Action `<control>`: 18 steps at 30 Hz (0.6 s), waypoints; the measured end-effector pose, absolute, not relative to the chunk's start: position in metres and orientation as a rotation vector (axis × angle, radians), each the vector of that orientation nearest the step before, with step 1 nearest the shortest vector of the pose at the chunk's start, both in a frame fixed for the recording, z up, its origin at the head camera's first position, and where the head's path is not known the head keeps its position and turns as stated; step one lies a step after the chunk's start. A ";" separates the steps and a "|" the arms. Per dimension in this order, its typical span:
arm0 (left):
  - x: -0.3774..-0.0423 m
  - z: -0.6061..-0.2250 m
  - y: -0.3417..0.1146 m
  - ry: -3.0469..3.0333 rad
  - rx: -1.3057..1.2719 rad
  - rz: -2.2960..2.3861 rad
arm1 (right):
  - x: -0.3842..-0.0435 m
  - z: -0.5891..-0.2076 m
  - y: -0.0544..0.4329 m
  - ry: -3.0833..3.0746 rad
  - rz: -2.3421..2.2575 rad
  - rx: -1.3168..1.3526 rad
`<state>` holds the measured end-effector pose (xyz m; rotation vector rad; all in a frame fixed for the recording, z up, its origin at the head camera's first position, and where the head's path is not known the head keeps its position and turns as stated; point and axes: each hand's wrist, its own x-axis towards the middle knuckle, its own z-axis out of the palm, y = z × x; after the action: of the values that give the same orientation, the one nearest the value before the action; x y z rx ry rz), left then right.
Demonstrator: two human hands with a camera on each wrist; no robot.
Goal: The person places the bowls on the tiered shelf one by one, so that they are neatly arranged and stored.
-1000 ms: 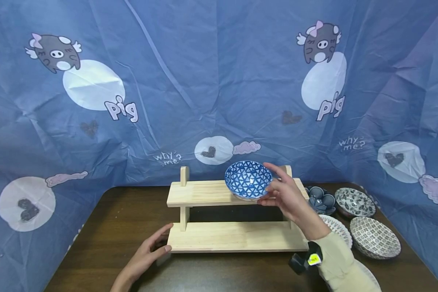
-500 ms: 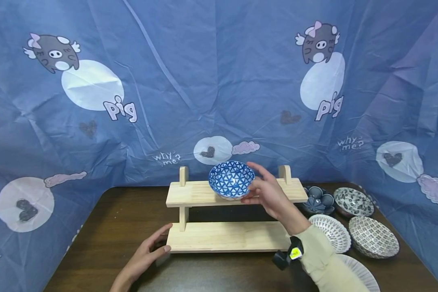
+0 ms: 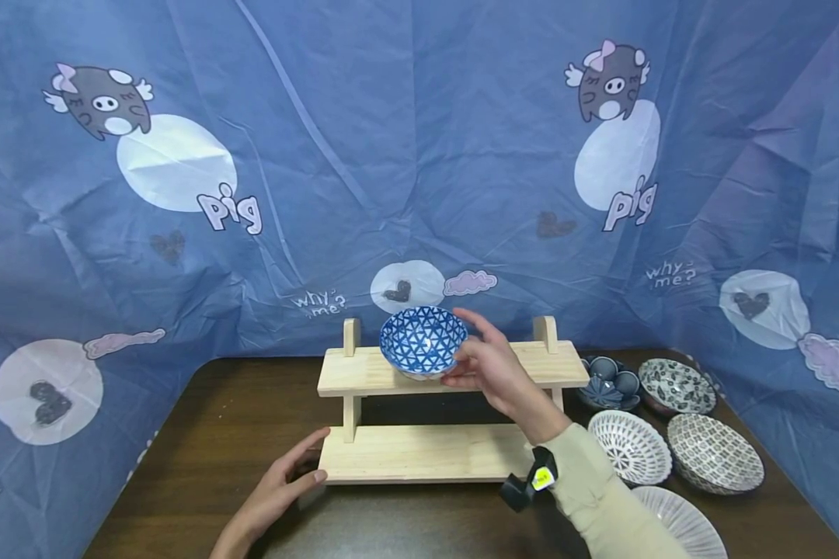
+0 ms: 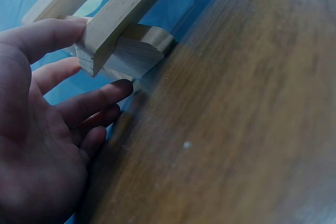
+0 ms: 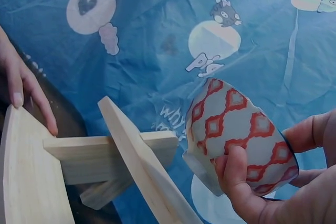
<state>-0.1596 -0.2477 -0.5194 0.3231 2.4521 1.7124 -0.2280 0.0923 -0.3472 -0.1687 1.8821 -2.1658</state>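
Nearest you, your left hand (image 3: 280,485) was relaxed, thumb and fingers spread, touching the end of the lower shelf (image 3: 426,454). To your right, the other dishes (image 3: 716,454) lay on the table (image 3: 391,524), seemingly all left to handle. Farther in, your right hand (image 3: 499,373) pinched the blue bowl (image 3: 422,340) (red diamonds outside) at the upper shelf (image 3: 349,374); it looked not yet released, though contact with the wood was hard to tell.

Behind the brown tabletop (image 3: 203,435), a pig-printed blue cloth (image 3: 363,93) is hung. At right, a floral bowl (image 3: 677,387), a latticed bowl (image 3: 717,454) and a dash-patterned bowl (image 3: 631,448) are grouped closely.
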 end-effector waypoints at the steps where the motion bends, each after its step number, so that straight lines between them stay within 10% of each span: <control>1: -0.160 -0.519 -0.248 2.452 0.316 1.709 | -0.228 -0.347 0.091 1.880 -2.170 -0.172; 18: -0.159 -0.520 -0.246 2.467 0.281 1.698 | -0.235 -0.350 0.061 1.849 -2.172 -0.190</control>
<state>-0.1593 -0.2460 -0.5202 0.2815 2.4673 1.6983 -0.2349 0.0608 -0.3495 -0.1900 1.8493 -2.1724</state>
